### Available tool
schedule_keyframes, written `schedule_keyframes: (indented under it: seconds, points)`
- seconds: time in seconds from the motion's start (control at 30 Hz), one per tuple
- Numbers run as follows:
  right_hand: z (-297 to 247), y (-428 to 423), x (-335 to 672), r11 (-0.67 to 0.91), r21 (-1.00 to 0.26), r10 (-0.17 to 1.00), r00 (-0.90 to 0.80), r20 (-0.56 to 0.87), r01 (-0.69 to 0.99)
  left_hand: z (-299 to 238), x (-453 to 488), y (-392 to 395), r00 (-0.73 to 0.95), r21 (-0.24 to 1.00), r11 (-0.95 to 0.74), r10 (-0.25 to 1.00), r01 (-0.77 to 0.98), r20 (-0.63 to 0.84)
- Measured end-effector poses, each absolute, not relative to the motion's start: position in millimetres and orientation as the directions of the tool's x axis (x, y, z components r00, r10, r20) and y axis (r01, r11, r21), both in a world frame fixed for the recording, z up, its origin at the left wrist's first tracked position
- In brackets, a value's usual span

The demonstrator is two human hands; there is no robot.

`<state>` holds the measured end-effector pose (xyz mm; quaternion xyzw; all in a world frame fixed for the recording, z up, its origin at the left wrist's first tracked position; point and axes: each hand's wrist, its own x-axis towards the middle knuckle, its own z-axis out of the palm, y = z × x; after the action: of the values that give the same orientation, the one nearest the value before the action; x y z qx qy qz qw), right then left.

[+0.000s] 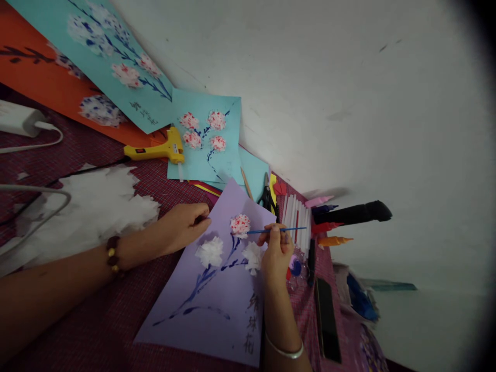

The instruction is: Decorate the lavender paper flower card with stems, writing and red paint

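Observation:
A lilac sheet (pixel 217 310) lies on the red cloth with a blue painted branch and three tissue flowers on it. My right hand (pixel 276 253) pinches a thin blue paintbrush (pixel 271 231), and its tip touches the top flower (pixel 240 223), which is dotted red. Two white flowers (pixel 210 251) sit lower on the branch. My left hand (pixel 185 223) rests on the sheet's upper left edge with its fingers curled under, pressing the paper down.
A yellow glue gun (pixel 157 150) and finished flower pictures on teal paper (pixel 207 139) lie at the back. White tissue scraps (pixel 96 204) are at left. Scissors (pixel 266 196), white glue sticks (pixel 296 219), paint tubes (pixel 329 226) and a dark phone (pixel 327 318) crowd the right.

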<state>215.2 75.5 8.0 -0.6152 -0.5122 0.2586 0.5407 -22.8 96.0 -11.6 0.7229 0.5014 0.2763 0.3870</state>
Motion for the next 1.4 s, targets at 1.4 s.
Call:
schedule_keyframes:
  seconds: [1.4]
  points:
    - [88.1,13.2,291.5,0.202,-0.811,0.46,0.678,0.573,0.549,-10.4,-27.8,96.0,0.374,0.796,-0.201,0.927,0.571,-0.034]
